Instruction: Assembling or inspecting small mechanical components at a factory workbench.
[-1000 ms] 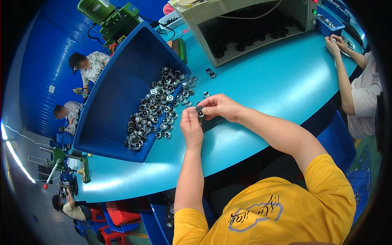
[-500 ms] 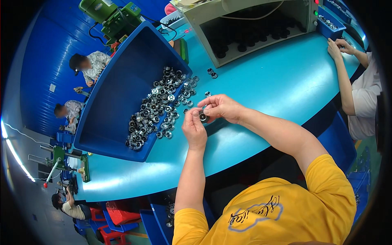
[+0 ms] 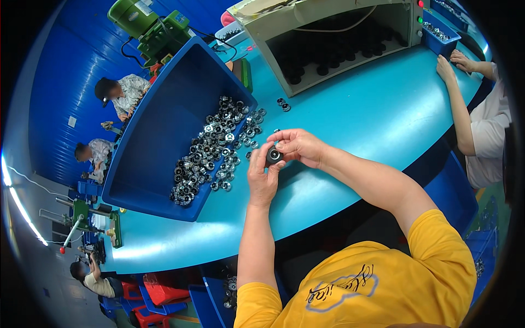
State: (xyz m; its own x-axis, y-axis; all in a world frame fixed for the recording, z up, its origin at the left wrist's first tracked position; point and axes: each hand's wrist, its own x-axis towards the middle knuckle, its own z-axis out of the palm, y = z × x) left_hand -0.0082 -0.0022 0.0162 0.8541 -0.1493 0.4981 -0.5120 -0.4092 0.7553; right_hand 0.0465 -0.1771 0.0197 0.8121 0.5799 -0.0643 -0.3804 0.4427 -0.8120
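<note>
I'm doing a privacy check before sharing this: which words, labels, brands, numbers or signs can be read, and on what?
Yellow shirt: dark script lettering with a cloud outline; wording withheld.
Green motor: pale label, too small to read.
Blue wall: white sheet, no text legible.

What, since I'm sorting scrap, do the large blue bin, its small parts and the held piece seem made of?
Large blue bin: probably satin plastic; evenly coloured walls.
Small parts: likely polished metal; bright glints beside black areas.
Held piece: dull black with a pale ring; plastic or rubber, unclear.
</note>
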